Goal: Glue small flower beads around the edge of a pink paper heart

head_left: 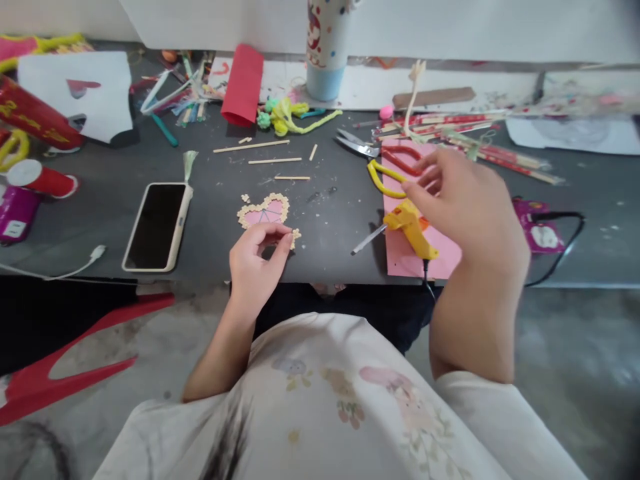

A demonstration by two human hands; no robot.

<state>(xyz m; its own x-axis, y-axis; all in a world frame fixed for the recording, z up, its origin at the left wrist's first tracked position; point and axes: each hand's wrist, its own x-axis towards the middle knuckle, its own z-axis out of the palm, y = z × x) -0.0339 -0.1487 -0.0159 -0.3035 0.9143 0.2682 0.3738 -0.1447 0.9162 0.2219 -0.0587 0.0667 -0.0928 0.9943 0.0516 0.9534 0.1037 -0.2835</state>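
My left hand (260, 263) is closed in a pinch, with a small cluster of beige pieces (296, 237) at the thumb and fingertip. Just beyond it on the dark table lies a pink heart (263, 215) edged with the same tiny pieces; my hand hides its lower part. My right hand (463, 200) is over the handles of the pliers-like cutters (367, 148), one red and one yellow, its thumb and fingers apart. Below those handles a yellow glue gun (413, 228) lies on pink card (397, 263), its cord hanging over the table edge.
Thin sticks (275, 161) lie beyond the heart. A phone (157, 227) is at left, a pen (369, 240) beside the card. Red paper (243, 83), yellow yarn (290, 117) and a patterned cup (326, 73) stand at the back. A purple box (543, 230) sits at right.
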